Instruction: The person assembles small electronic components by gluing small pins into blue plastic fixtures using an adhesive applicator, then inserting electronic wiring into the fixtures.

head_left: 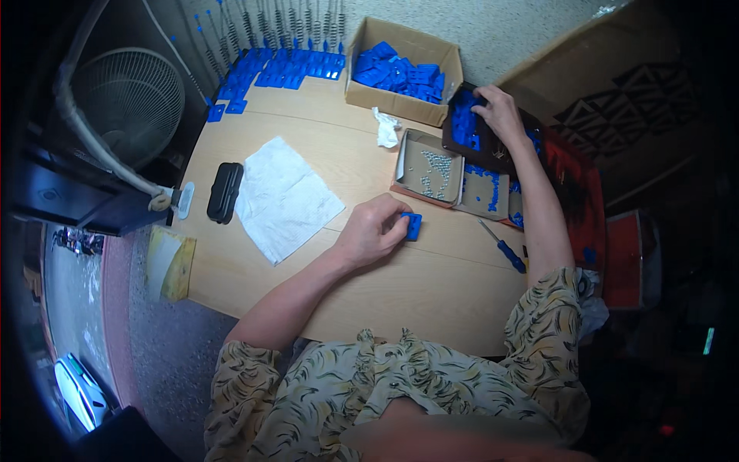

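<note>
Left hand (371, 232) pinches blue plate (414, 227) at its 3 o'clock, over bench (431, 300). Likely light, stiff, slick: grip edges. Right hand (500, 114) at plate's 1 o'clock, over dark tray (494, 158); can't tell if fingers grip.

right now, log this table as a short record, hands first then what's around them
left hand: pinching a small blue piece
right hand: at the dark tray holding blue parts; grip unclear
beside tray: cardboard box of more blue parts, shallow box of small metallic bits
right side: blue-handled screwdriver
left side: white cloth, black case beside it
</note>
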`<state>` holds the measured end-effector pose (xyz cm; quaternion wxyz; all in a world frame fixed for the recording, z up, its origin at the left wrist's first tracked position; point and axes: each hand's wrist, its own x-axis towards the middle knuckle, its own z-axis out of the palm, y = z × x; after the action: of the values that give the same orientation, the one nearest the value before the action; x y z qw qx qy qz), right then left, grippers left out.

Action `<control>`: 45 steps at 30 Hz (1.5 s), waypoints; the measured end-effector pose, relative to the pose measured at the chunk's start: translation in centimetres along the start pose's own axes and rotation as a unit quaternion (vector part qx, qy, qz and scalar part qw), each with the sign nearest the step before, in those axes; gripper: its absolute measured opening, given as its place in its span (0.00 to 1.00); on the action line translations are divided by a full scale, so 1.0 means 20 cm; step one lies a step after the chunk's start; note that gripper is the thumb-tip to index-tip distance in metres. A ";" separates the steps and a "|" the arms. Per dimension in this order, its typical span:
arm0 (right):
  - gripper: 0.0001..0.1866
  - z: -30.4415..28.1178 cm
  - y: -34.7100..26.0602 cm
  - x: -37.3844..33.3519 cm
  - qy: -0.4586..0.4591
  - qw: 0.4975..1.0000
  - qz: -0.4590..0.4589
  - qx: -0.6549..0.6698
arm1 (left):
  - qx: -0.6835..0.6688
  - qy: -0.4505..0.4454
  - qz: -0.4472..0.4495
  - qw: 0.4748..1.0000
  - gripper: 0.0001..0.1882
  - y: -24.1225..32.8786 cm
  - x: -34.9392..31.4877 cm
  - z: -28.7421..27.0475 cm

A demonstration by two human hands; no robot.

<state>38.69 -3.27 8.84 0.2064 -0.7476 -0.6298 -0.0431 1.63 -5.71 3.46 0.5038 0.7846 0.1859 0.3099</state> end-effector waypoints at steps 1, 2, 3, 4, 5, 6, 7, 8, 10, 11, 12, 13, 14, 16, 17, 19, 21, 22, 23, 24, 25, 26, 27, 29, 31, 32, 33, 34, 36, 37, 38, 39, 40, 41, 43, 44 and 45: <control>0.17 -0.02 0.02 -0.01 -0.002 1.000 -0.004 0.001 | -0.010 0.001 0.000 1.000 0.06 0.00 0.00 0.00; 0.14 -0.04 0.04 -0.03 0.042 0.999 -0.006 0.027 | -0.010 0.003 -0.003 1.000 0.06 -0.01 0.01 0.02; 0.11 -0.06 0.01 -0.04 0.085 0.995 -0.011 0.057 | -0.005 0.010 0.006 1.000 0.06 -0.02 0.02 0.01; 0.09 -0.09 -0.01 -0.06 0.078 0.992 0.039 0.088 | -0.001 0.016 0.017 1.000 0.06 -0.02 0.02 0.01; 0.06 -0.14 -0.07 -0.08 0.072 0.987 0.090 0.117 | 0.000 0.019 0.013 1.000 0.06 -0.02 0.01 0.00; 0.05 -0.16 -0.12 -0.12 0.072 0.966 0.091 0.230 | -0.012 0.028 0.009 1.000 0.06 -0.03 0.01 0.00; 0.05 -0.20 -0.19 -0.18 0.068 0.966 0.089 0.232 | -0.025 0.037 0.004 0.999 0.06 -0.03 0.00 0.00; 0.05 -0.23 -0.31 -0.24 0.003 0.952 0.105 0.288 | -0.022 0.043 -0.002 0.999 0.06 -0.03 -0.01 -0.02; 0.04 -0.30 -0.49 -0.46 -0.125 0.920 0.142 0.344 | -0.060 0.007 -0.083 0.995 0.07 -0.02 -0.01 -0.03; 0.04 -0.32 -0.58 -0.57 -0.192 0.903 0.156 0.353 | -0.060 0.006 -0.082 0.995 0.07 -0.01 -0.02 -0.03; 0.04 -0.32 -0.62 -0.70 -0.226 0.892 0.159 0.358 | -0.073 0.005 -0.076 0.994 0.07 -0.01 -0.02 -0.02; 0.04 -0.28 -0.65 -0.81 -0.264 0.877 0.158 0.368 | -0.081 0.009 -0.075 0.994 0.07 -0.01 -0.02 -0.01; 0.05 -0.26 -0.68 -0.91 -0.297 0.850 0.209 0.381 | -0.083 0.005 -0.074 0.994 0.07 -0.02 -0.02 0.00; 0.05 -0.23 -0.71 -1.05 -0.330 0.834 0.255 0.361 | -0.069 0.010 -0.053 0.996 0.07 -0.03 -0.03 0.00; 0.05 -0.22 -0.72 -1.11 -0.329 0.848 0.256 0.327 | -0.069 0.007 -0.053 0.996 0.07 -0.04 -0.04 0.00; 0.06 -0.19 -0.72 -1.21 -0.288 0.887 0.218 0.287 | -0.066 0.010 -0.048 0.997 0.07 -0.04 -0.05 0.01; 0.08 -0.18 -0.72 -1.30 -0.191 0.925 0.199 0.262 | -0.154 -0.004 -0.097 0.983 0.07 0.00 -0.06 0.03; 0.08 -0.17 -0.73 -1.32 -0.185 0.924 0.210 0.259 | -0.237 -0.011 -0.148 0.960 0.08 0.01 -0.07 0.04; 0.08 -0.16 -0.74 -1.34 -0.159 0.932 0.195 0.261 | -0.245 -0.028 -0.144 0.958 0.08 0.00 -0.09 0.04; 0.09 -0.17 -0.73 -1.35 -0.133 0.939 0.182 0.260 | -0.260 -0.024 -0.167 0.951 0.08 -0.03 -0.10 0.03; 0.09 -0.19 -0.74 -1.34 -0.122 0.939 0.201 0.250 | -0.274 -0.020 -0.189 0.943 0.09 -0.05 -0.11 0.03; 0.08 -0.21 -0.74 -1.30 -0.130 0.953 0.145 0.230 | -0.281 -0.037 -0.185 0.941 0.09 -0.04 -0.13 0.03; 0.08 -0.24 -0.70 -1.28 -0.137 0.964 0.095 0.205 | -0.294 -0.026 -0.189 0.937 0.11 -0.02 -0.12 0.03; 0.07 -0.30 -0.56 -1.20 -0.081 0.979 0.067 0.174 | -0.311 -0.025 -0.190 0.931 0.13 0.02 -0.10 0.03; 0.07 -0.41 -0.42 -1.02 -0.028 0.986 0.111 0.123 | -0.341 -0.025 -0.198 0.918 0.18 0.03 -0.09 0.03; 0.07 -0.46 -0.34 -0.90 -0.008 0.987 0.133 0.088 | -0.337 -0.032 -0.205 0.919 0.20 0.02 -0.09 0.02; 0.06 -0.52 -0.25 -0.81 0.013 0.986 0.157 0.048 | -0.339 -0.036 -0.203 0.918 0.20 0.02 -0.08 0.02; 0.06 -0.55 -0.10 -0.73 0.040 0.988 0.147 0.004 | -0.333 -0.048 -0.199 0.920 0.21 0.03 -0.08 0.03; 0.06 -0.55 0.16 -0.58 0.044 0.983 0.161 -0.072 | -0.327 -0.054 -0.196 0.923 0.22 0.04 -0.07 0.03; 0.07 -0.55 0.25 -0.52 0.025 0.975 0.190 -0.108 | -0.325 -0.044 -0.195 0.924 0.22 0.04 -0.07 0.04; 0.07 -0.52 0.35 -0.48 0.026 0.975 0.190 -0.111 | -0.325 -0.034 -0.194 0.925 0.22 0.03 -0.07 0.05; 0.09 -0.48 0.45 -0.45 -0.016 0.969 0.225 -0.105 | -0.326 -0.034 -0.192 0.925 0.22 0.03 -0.07 0.05; 0.11 -0.42 0.51 -0.42 -0.060 0.960 0.256 -0.097 | -0.313 -0.043 -0.195 0.928 0.22 0.02 -0.07 0.05; 0.11 -0.35 0.53 -0.39 -0.061 0.962 0.250 -0.095 | -0.298 -0.049 -0.199 0.932 0.22 0.01 -0.07 0.04; 0.17 -0.24 0.55 -0.35 -0.040 0.967 0.229 -0.101 | -0.299 -0.045 -0.194 0.933 0.19 -0.01 -0.08 0.04; 0.19 -0.20 0.56 -0.33 -0.048 0.966 0.217 -0.129 | -0.287 -0.045 -0.181 0.940 0.19 -0.01 -0.08 0.04; 0.19 -0.18 0.57 -0.32 -0.050 0.967 0.216 -0.127 | -0.275 -0.047 -0.168 0.945 0.18 -0.01 -0.07 0.05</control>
<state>49.02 -11.77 7.14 0.0822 -0.8872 -0.4523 -0.0402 1.16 -7.20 2.63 0.7532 0.5862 0.1986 0.2228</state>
